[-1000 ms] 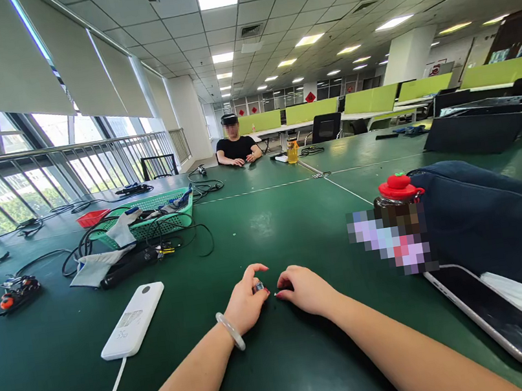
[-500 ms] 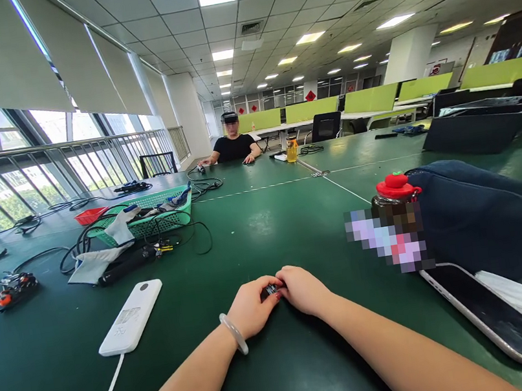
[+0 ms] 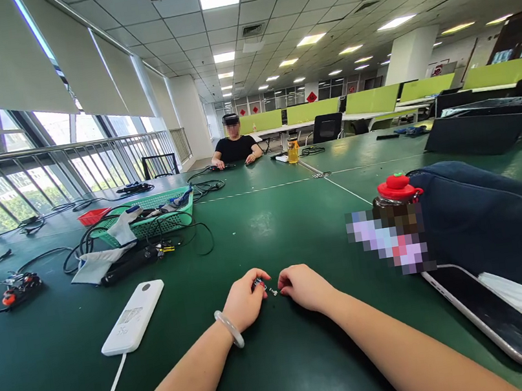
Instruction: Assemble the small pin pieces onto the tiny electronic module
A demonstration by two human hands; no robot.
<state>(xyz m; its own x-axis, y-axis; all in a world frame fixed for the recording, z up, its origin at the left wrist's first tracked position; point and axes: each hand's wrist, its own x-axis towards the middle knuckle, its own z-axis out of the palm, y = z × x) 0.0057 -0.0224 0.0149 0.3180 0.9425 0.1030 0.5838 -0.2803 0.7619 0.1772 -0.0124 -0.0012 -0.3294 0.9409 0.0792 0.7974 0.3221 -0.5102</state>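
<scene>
Low over the green table [image 3: 267, 234], my left hand [image 3: 242, 301] curls its thumb and fingers around a small dark part [image 3: 258, 283] with pale marks. Most of that part is hidden by the fingers. In the gap between my hands lies a tiny silvery piece [image 3: 273, 291], too small to name, just off the left fingertips. My right hand [image 3: 304, 287] rests to the right of it, thumb and fingertips pressed together. Whether anything is between those fingertips cannot be made out. A pale bangle [image 3: 229, 329] circles my left wrist.
Left: a white power bank [image 3: 133, 318] with a cable, a green basket [image 3: 166, 219] with gloves and cords, and a small electronic assembly [image 3: 18, 288]. Right: a phone [image 3: 499, 316], a dark blue bag [image 3: 483, 208] and a red-lidded jar [image 3: 395, 192]. A person [image 3: 235, 147] sits opposite.
My hands have parted, the left moving slightly left with the small dark part. A tiny silvery piece now shows between them. The person opposite has drawn one hand inward.
</scene>
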